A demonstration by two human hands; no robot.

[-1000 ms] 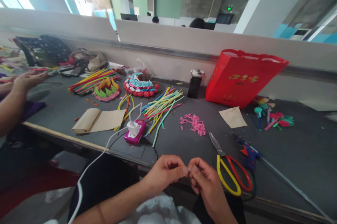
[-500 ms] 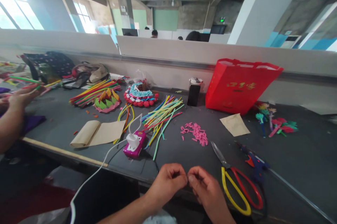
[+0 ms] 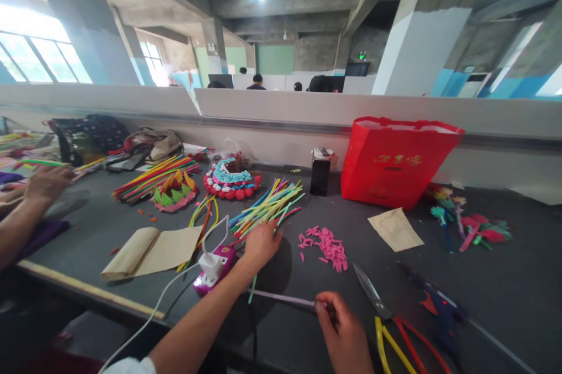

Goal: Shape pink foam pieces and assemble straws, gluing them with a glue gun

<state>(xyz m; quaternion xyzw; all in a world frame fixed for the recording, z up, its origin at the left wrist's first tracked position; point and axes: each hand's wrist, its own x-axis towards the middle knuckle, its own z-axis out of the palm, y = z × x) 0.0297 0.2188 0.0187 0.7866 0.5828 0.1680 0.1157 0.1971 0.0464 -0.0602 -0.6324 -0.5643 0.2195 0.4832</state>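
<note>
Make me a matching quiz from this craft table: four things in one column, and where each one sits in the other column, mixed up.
Things:
1. red bag
2. pink pieces
3. scissors
4. pale strip

Places:
A. pinched in the right hand
B. lying just right of the right hand, blades pointing away from the person
C. standing at the back against the partition
D. heaped just right of the coloured sticks

Pairs: 1-C, 2-D, 3-B, 4-A
</note>
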